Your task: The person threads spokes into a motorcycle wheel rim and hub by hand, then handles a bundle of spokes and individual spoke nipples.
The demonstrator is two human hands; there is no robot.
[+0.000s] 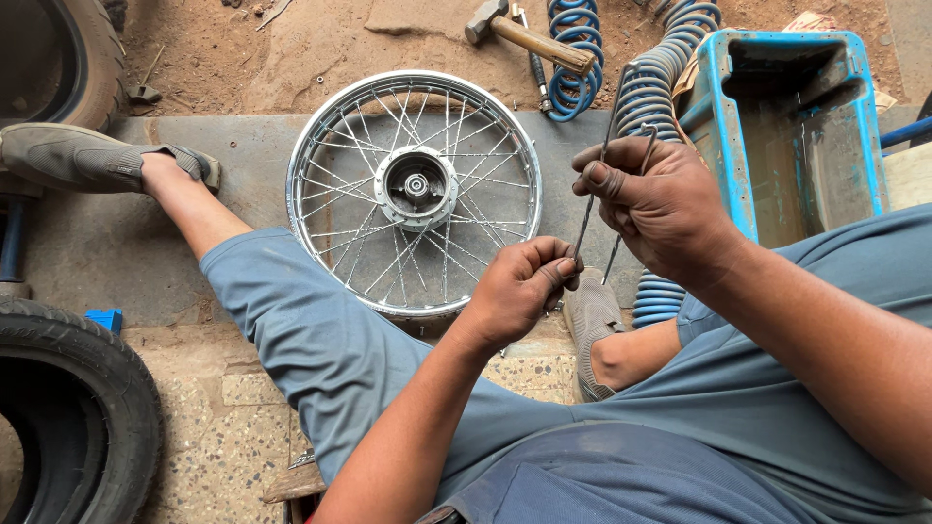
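Pinching thin spokes (592,209), both hands' grips close above spoked wheel (415,194), blue tray (788,126) and hammer (529,39) nearby.

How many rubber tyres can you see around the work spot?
2 tyres: one at the top-left corner, cut off by the frame, and one at the bottom left on the floor. Others may lie out of view.

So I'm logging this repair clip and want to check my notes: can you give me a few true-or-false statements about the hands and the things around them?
1. Both hands, left hand and right hand, hold thin metal spokes. True.
2. The wheel has a tyre fitted. False: it is a bare rim with spokes.
3. A hammer lies on the dirt beyond the wheel. True.
4. The blue tray is full of water. False: it looks empty.
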